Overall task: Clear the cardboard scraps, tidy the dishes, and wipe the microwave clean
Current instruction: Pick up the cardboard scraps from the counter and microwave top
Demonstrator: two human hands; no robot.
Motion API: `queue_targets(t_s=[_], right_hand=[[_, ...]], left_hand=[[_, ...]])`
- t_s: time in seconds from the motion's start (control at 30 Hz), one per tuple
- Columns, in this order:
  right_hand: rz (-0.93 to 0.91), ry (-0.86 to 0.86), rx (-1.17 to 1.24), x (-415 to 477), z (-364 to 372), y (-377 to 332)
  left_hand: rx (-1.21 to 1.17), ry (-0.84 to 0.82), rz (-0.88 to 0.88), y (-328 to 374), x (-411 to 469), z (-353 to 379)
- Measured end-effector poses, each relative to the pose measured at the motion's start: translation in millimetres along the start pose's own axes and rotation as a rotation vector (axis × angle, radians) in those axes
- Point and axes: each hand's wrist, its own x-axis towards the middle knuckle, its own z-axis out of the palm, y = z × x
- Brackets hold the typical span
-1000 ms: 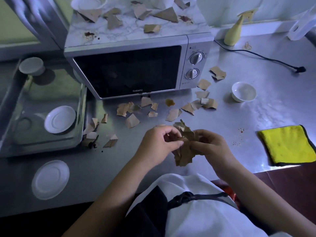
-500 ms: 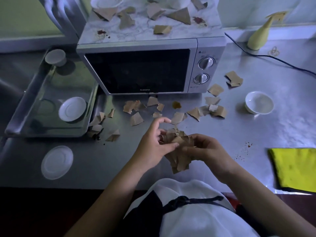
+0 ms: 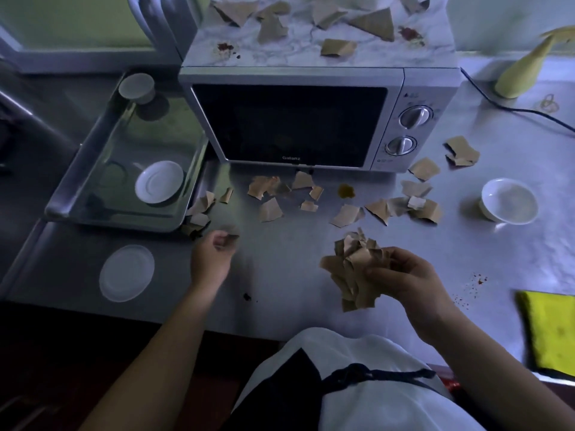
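Two hands were bunched on the bundle of scraps [image 3: 351, 275] half a second back; now we're splitting them. Currently the right hand [image 3: 404, 279] is holding the whole bundle alone, fingers curled round it, low over the counter [image 3: 280, 275] right in front of us. Meanwhile the left hand [image 3: 211, 259] is reaching out to the loose scraps [image 3: 199, 218] by the tray corner. Its fingers are curling in at a small piece, but blur is hiding the tips, so we cannot tell whether it's gripping yet.

Our read: we're running a pick-and-stash loop, left picking, right storing.

Scrap clearing is looking only partly done. Pieces are still lying in front of the microwave [image 3: 289, 126]: a door cluster [image 3: 270, 209] and a dial cluster [image 3: 420, 209]. More top scraps [image 3: 337, 46] are sitting on the microwave roof beside red stains [image 3: 224, 46].

Dishes aren't being touched yet:
- The saucer [image 3: 158, 181] and cup [image 3: 137, 88] are sitting in the tray [image 3: 62, 208].
- A second saucer [image 3: 126, 273] is lying on the counter near its front edge.
- The bowl [image 3: 509, 205] is sitting off to the right.

At far right the yellow cloth [image 3: 550, 331] is lying unused, so wiping is waiting.

Risk we're flagging: the bundle is getting big for one hand, with edges sticking out loosely, so pieces may start dropping.
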Motion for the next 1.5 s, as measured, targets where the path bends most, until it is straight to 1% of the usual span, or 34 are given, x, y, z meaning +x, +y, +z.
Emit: queue_targets(t_s=[0.07, 0.17, 0.4, 0.53, 0.6, 0.7, 0.83, 0.9, 1.07, 1.17, 1.23, 1.3, 1.33, 1.4, 1.43, 1.5], right_hand=[[0.006, 0.02, 0.003, -1, 0, 1], [0.004, 0.04, -0.01, -2, 4, 1], [-0.003, 0.112, -0.025, -14, 9, -1], [0.004, 0.177, -0.022, -25, 8, 4], [0.006, 0.208, -0.015, -29, 10, 7], [0.006, 0.237, -0.003, -33, 13, 8], [-0.009, 0.265, 0.009, -37, 18, 9], [-0.014, 0.277, 0.017, -38, 21, 10], [-0.011, 0.304, 0.032, -42, 28, 15], [-0.017, 0.334, 0.05, -46, 31, 16], [-0.018, 0.358, 0.058, -49, 31, 16], [-0.013, 0.385, 0.067, -54, 31, 17], [-0.01, 0.4, 0.071, -56, 31, 18], [-0.004, 0.44, 0.081, -62, 30, 22], [0.0, 0.459, 0.089, -65, 29, 24], [0.007, 0.494, 0.111, -70, 29, 29]], left_hand=[[0.063, 0.065, 0.043, -12, 20, -6], [0.083, 0.057, 0.059, -12, 49, -5], [0.106, -0.14, -0.017, -5, 92, 9], [0.123, -0.231, 0.058, -14, 87, 11], [0.192, -0.257, 0.114, -20, 81, 10], [0.29, -0.245, 0.184, -27, 73, 9], [0.352, -0.234, 0.208, -22, 69, 11], [0.421, -0.263, 0.229, -18, 69, 11], [0.552, -0.316, 0.211, -7, 74, 8], [0.66, -0.315, 0.253, -1, 78, 8], [0.708, -0.366, 0.269, 1, 81, 10], [0.672, -0.425, 0.244, 5, 84, 14], [0.597, -0.451, 0.219, 8, 86, 17], [0.359, -0.494, 0.169, 19, 90, 23], [0.248, -0.499, 0.155, 27, 92, 25], [0.119, -0.478, 0.157, 41, 98, 33]])
